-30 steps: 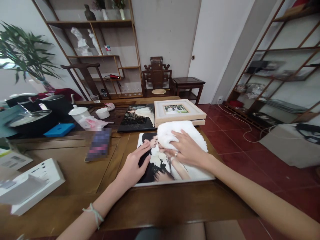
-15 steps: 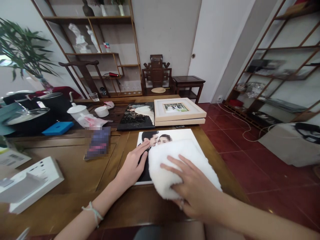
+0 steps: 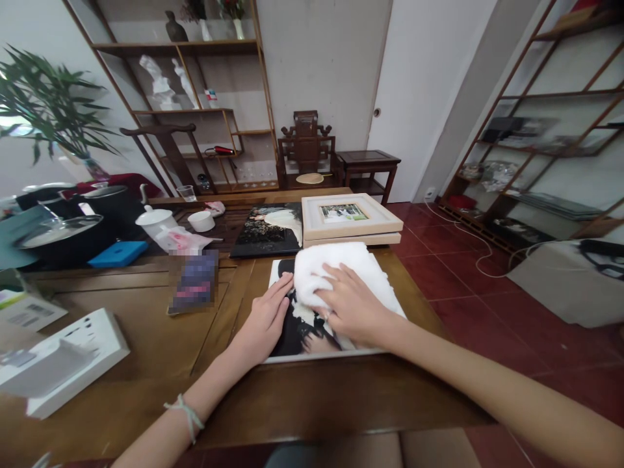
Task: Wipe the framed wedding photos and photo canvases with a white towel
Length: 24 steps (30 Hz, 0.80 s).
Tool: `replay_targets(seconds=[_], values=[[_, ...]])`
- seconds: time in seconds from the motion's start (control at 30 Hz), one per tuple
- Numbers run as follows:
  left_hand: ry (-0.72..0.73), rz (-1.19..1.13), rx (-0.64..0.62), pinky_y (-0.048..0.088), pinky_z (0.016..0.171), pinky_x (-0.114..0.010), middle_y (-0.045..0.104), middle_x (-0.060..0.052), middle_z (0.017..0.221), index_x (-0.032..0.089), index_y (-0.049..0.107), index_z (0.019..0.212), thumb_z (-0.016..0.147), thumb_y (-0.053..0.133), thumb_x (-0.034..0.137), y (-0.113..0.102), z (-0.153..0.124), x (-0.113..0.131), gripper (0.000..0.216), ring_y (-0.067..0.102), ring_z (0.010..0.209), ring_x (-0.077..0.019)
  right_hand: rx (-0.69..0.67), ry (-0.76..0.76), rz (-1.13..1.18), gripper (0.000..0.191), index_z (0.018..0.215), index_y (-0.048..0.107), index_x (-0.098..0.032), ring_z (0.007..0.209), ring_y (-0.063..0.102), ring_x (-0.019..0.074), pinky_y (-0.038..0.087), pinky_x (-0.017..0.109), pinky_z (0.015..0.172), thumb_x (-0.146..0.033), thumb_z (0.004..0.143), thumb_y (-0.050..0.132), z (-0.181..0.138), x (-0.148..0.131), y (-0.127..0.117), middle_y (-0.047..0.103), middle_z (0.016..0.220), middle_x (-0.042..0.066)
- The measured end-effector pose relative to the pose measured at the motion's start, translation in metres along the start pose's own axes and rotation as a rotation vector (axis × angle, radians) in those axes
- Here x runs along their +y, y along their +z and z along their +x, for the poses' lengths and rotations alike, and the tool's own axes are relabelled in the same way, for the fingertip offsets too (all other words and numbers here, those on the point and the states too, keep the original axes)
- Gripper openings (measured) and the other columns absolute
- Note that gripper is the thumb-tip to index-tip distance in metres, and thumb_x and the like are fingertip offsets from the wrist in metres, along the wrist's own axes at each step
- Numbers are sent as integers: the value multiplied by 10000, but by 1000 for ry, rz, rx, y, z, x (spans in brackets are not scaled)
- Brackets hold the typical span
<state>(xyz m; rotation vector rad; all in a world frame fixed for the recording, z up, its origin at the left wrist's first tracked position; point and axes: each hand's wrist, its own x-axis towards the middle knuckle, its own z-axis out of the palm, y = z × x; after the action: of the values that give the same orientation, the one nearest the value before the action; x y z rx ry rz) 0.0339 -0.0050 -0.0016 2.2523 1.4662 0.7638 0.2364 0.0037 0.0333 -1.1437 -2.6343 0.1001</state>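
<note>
At the far left a white box (image 3: 73,354) lies on the wooden table (image 3: 146,338); a blurred card (image 3: 194,281) stands near the middle, well apart from the hands.

The left hand (image 3: 263,322) is flat and wide, fingers straight and close together; it rests palm down on the left edge of the big photo board (image 3: 292,338). The board lies flat on the table, right in front of the person. It looks stiff, thin and light; its shiny face may be slippery and could scratch, so I think it is best held by its edges, not its face. Its near edge runs along the table edge; the top of the picture is hidden, so I cannot tell for sure which way it points; its long side seems to run away from the person.

A white cloth (image 3: 336,266) covers the far part of the board; it looks soft, fluffy and very light, and would bunch up anywhere you grab it. Its long way goes from far left to near right.

The right hand (image 3: 348,305) lies on the cloth, palm down, fingers spread, pressing and not gripping.

Just behind are a dark photo (image 3: 268,231) and a pale framed picture (image 3: 348,218), side by side.
</note>
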Motion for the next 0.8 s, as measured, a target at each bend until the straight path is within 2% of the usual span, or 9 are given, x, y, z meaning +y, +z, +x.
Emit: replay_targets(seconds=[0.1, 0.2, 0.27, 0.33, 0.47, 0.57, 0.7, 0.8], values=[[2, 2, -22, 280, 1087, -454, 399, -106, 1433, 145, 429, 1329, 934, 256, 278, 0, 0, 0, 452, 322, 1342, -213, -59, -43, 69, 247, 1009, 669, -181, 1333, 250, 343, 140, 539, 1087, -250, 820, 526, -32, -22, -5, 463, 1376, 87], [-11, 10, -32, 282, 1086, -461, 391, -95, 1439, 152, 416, 1338, 929, 251, 272, -1, 0, 1, 457, 313, 1347, -214, -159, -110, 151, 259, 1001, 674, -200, 1335, 236, 362, 136, 561, 1085, -316, 797, 565, -61, -41, -13, 436, 1401, 73], [-14, 11, -31, 279, 1089, -461, 399, -91, 1435, 155, 421, 1335, 927, 255, 276, -1, 0, 1, 457, 312, 1347, -216, -243, -149, 185, 292, 1016, 675, -205, 1334, 227, 379, 152, 580, 1076, -361, 793, 570, -73, -49, -17, 414, 1416, 73], [-8, 8, -26, 278, 1090, -460, 404, -88, 1432, 163, 431, 1330, 927, 263, 280, 0, 0, 0, 451, 316, 1345, -219, -274, -153, 214, 312, 1055, 663, -213, 1338, 234, 359, 170, 562, 1082, -352, 792, 566, -77, -49, -20, 405, 1423, 60], [9, 11, -2, 289, 1081, -463, 414, -99, 1424, 167, 441, 1323, 930, 277, 279, 1, 0, -3, 440, 341, 1333, -224, -111, -40, 213, 322, 1107, 636, -220, 1331, 289, 270, 201, 481, 1097, -239, 806, 524, -66, -27, -18, 460, 1382, 63], [-2, 25, 2, 298, 1070, -469, 419, -99, 1421, 179, 446, 1321, 934, 280, 280, 1, -1, -1, 432, 340, 1332, -229, 3, 68, 112, 297, 1080, 647, -168, 1301, 336, 290, 233, 496, 1072, -223, 843, 478, -43, 1, -13, 545, 1284, 129], [-32, 27, -14, 296, 1063, -488, 410, -91, 1428, 193, 436, 1324, 941, 267, 298, -1, -2, 3, 431, 337, 1333, -235, 40, 125, -19, 288, 1072, 643, -150, 1238, 403, 321, 313, 507, 1002, -217, 855, 466, -7, 29, -8, 602, 1183, 148], [1, -22, 45, 277, 1084, -461, 359, -95, 1458, 179, 376, 1357, 945, 277, 318, -2, -4, 4, 446, 317, 1343, -218, 36, 97, -31, 305, 1114, 627, -199, 1277, 350, 326, 270, 535, 1017, -211, 861, 456, 7, 28, -4, 551, 1272, 105]])
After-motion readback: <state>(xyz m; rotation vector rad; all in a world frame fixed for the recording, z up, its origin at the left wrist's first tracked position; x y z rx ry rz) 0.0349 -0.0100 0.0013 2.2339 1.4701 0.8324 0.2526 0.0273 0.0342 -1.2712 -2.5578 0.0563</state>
